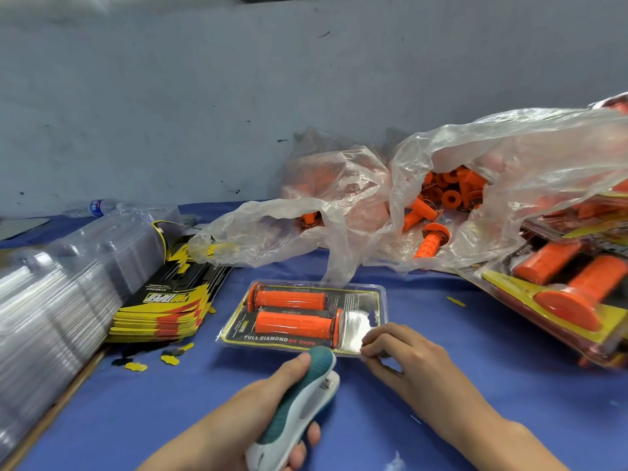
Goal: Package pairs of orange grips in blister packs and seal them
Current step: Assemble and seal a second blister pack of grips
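Just beyond both hands lies a clear plastic blister pack (302, 316) holding two ribbed orange grips (292, 311); the left hand (272, 406) clasps a teal-and-white stapler (299, 406), the right hand (404, 355) pinches the pack's near edge.

A packing bench in a small workshop or factory is shown: a blue-covered table (441, 419) set against a scuffed grey wall (170, 96), stacked with clear blister shells (68, 283), printed cards (170, 300), bags of loose orange grips (441, 205) and finished packs (571, 287).
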A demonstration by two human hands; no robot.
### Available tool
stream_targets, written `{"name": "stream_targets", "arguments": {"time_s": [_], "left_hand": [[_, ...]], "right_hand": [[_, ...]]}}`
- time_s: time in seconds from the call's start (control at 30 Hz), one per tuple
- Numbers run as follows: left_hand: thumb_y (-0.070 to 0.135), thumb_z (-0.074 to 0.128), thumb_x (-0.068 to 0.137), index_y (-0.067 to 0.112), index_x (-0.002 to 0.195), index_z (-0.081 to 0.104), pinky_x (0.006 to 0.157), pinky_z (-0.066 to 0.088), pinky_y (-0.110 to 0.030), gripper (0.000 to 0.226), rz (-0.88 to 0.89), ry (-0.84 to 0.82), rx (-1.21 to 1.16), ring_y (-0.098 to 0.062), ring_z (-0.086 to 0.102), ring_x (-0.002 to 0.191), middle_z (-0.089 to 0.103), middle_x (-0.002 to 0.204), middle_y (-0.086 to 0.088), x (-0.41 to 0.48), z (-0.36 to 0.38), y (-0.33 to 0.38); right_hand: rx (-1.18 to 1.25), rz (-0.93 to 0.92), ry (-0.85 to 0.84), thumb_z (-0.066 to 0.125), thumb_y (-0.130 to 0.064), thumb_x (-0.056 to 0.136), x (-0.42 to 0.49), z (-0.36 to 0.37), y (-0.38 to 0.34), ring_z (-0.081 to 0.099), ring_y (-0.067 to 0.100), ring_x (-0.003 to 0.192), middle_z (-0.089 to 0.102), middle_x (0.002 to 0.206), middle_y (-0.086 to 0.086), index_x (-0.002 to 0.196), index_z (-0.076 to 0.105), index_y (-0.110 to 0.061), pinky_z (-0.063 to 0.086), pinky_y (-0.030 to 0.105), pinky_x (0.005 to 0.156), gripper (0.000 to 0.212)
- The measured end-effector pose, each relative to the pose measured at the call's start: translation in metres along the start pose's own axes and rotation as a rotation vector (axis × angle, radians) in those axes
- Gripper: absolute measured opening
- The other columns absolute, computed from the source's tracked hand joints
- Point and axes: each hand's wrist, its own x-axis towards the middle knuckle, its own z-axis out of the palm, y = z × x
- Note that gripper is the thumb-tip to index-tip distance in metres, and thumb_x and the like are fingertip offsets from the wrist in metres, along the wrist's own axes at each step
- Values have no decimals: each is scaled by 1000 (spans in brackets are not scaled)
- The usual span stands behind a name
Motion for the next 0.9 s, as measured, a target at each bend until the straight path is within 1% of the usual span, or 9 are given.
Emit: {"name": "stream_targets", "arguments": {"time_s": [0.07, 0.13, 0.27, 0.33, 0.4, 0.53, 0.63, 0.77, 0.9], "left_hand": [[82, 78, 44, 7, 93, 76, 50, 48, -30, 89, 60, 8, -28, -28, 58, 48, 68, 74, -19, 8, 5, 3], [82, 76, 47, 7, 87, 77, 47, 49, -31, 85, 133, 18, -48, -28, 59, 47, 67, 71, -20, 13, 12, 7], [74, 69, 60, 30, 88, 78, 51, 49, -33, 53, 237, -13, -109, -28, 57, 50, 68, 82, -26, 19, 31, 16], [72, 68, 66, 21, 89, 77, 47, 49, -30, 57, 222, -28, -113, -26, 58, 51, 65, 76, -20, 22, 34, 16], [70, 69, 71, 11, 96, 72, 45, 49, -28, 65, 209, -34, -132, -25, 58, 53, 62, 75, -17, 26, 35, 15], [69, 67, 73, 6, 95, 69, 46, 49, -28, 67, 215, 8, -150, -26, 57, 53, 61, 73, -16, 31, 43, 18], [70, 67, 72, 4, 93, 69, 46, 49, -28, 69, 212, 47, -146, -27, 57, 52, 61, 72, -16, 34, 47, 17], [70, 67, 72, 6, 91, 70, 46, 49, -29, 68, 196, 47, -147, -27, 56, 52, 61, 72, -17, 35, 47, 17], [68, 65, 76, 4, 92, 69, 46, 48, -28, 66, 194, 40, -161, -26, 55, 52, 60, 72, -17, 34, 48, 18]], "right_hand": [[0, -7, 11, 70, -23, 87, 0, 1, 0, 61, 1, 84, 64, 96, -16, 84, 66, -20, 47, 13, 73, 6], [-2, -13, 14, 68, -24, 88, 1, 2, -1, 61, 2, 83, 64, 95, -15, 84, 66, -19, 48, 15, 73, 6], [-9, -25, -15, 70, -22, 88, 1, 1, -1, 62, 3, 84, 64, 97, -14, 87, 69, -18, 46, 11, 74, 5], [-11, -29, -18, 72, -20, 87, 1, -1, -2, 62, 4, 86, 64, 99, -13, 89, 71, -18, 47, 14, 74, 3], [-11, -25, -21, 73, -17, 86, 1, -3, -2, 62, 4, 86, 65, 100, -12, 90, 72, -17, 48, 13, 74, 4], [3, -27, -62, 72, -15, 87, 0, -3, -3, 61, 3, 90, 64, 103, -12, 92, 69, -16, 43, 7, 78, 6], [31, -13, -70, 70, -15, 88, 1, -4, -3, 59, 2, 87, 60, 104, -13, 90, 64, -15, 41, 7, 75, 6], [3, 8, -83, 66, -19, 89, -1, -5, -3, 58, 7, 81, 52, 114, -11, 90, 59, -16, 46, 19, 67, 8], [1, 60, -129, 61, -23, 91, -3, -4, -1, 60, 12, 84, 37, 132, -16, 93, 54, -22, 49, 29, 69, 7]]}}
